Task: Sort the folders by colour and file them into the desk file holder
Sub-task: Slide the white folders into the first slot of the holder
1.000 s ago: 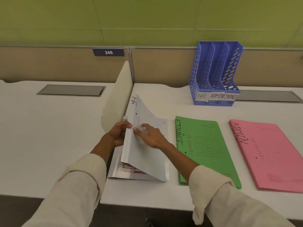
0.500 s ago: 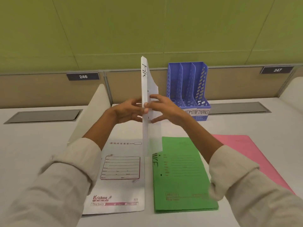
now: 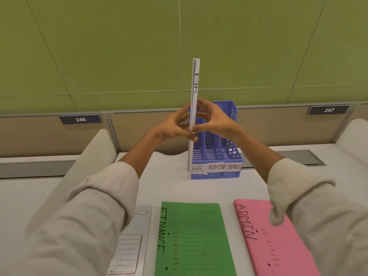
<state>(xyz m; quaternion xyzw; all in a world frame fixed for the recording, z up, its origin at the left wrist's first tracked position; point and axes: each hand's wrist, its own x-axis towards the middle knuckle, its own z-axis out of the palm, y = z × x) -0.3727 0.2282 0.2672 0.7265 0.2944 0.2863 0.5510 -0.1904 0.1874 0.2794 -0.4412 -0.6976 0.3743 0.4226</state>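
Both hands [image 3: 201, 124] hold upright the white "HR" folder [image 3: 194, 108] at holder [image 3: 217, 156] labelled "HR", "ADMIN", "FINANCE".

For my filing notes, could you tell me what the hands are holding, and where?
Both hands, left and right, pinch the upright white HR folder at mid-height.

Green panelled wall [image 3: 119, 46] rises behind white desk [image 3: 29, 196] with beige partition [image 3: 139, 128].
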